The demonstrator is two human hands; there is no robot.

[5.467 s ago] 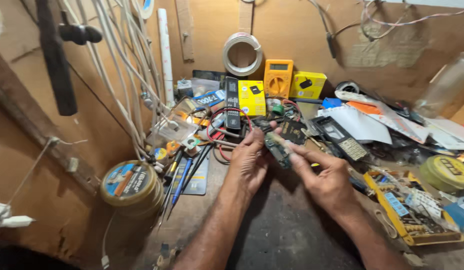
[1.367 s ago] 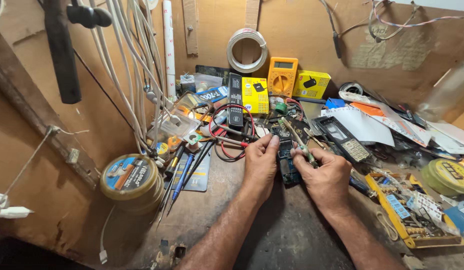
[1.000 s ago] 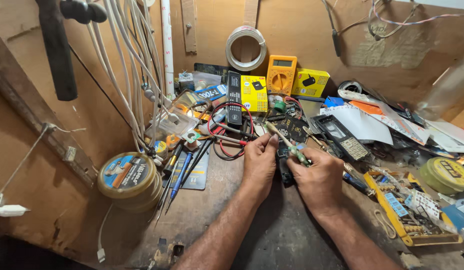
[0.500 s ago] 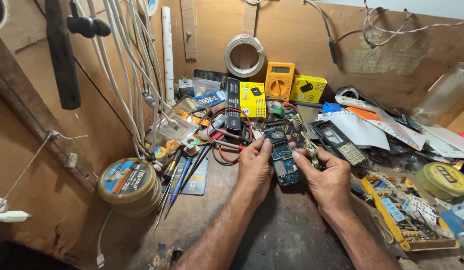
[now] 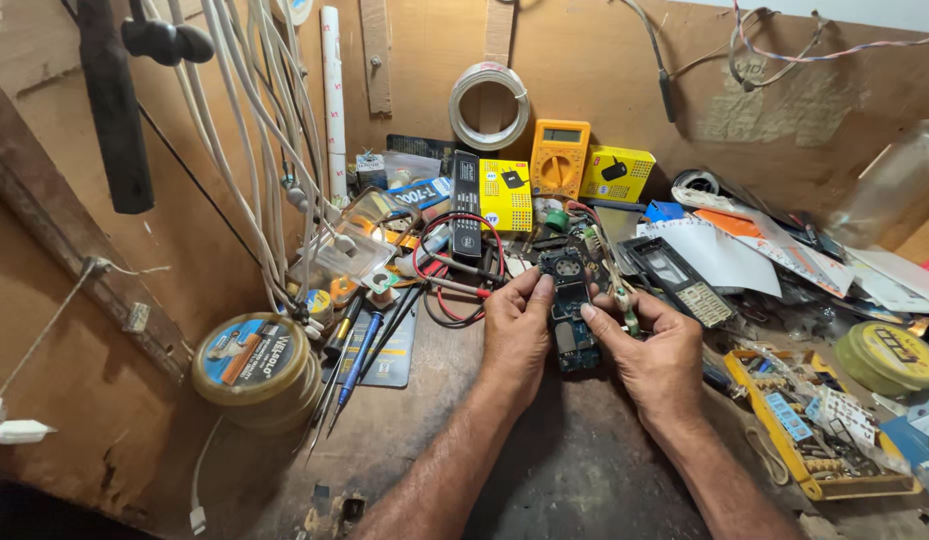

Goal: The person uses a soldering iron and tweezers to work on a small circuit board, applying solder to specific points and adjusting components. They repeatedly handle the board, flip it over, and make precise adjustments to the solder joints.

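Observation:
A small dark phone circuit board (image 5: pixel 570 310), blue and black with tiny parts, is held upright over the wooden bench between both my hands. My left hand (image 5: pixel 515 335) grips its left edge, thumb near the top. My right hand (image 5: pixel 653 350) grips the right edge and also holds a thin screwdriver (image 5: pixel 620 295) with a green handle that points up past the board. A black phone front cover with keypad (image 5: pixel 677 280) lies just right of the hands.
A yellow multimeter (image 5: pixel 559 158), yellow boxes (image 5: pixel 615 173) and a coil of white wire (image 5: pixel 491 105) stand at the back. Red and black probe leads (image 5: pixel 455 270) and pens lie left of my hands. A round tin (image 5: pixel 253 358) sits left; a yellow parts tray (image 5: pixel 820 435) sits right.
The board was first held low and flat with the tool worked at it. It is now raised and turned upright between both hands, a little farther back on the bench.

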